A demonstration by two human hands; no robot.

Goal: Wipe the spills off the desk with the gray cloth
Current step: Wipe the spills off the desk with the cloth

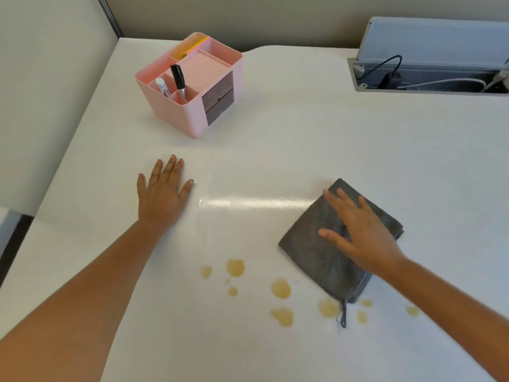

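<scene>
Pressing our right hand [363, 235] flat, fingers spread, on the folded gray cloth [327, 252], we ready a sweep toward the yellowish spills [281, 288] just beside it (one perhaps under its edge); our left hand [162, 194], open, braces on the tabletop [303, 139].

Office: partitioned desk [303, 133], pen organizer [190, 86], cable tray [429, 78].

The right hand [360, 232] lies flat with spread fingers on the folded cloth [327, 255]. The left hand [162, 191] lies flat on the white worktop [303, 139]. Yellow spills [281, 288] lie between the forearms, nearer than both hands. A pink organizer [190, 86] stands beyond the left hand.
</scene>
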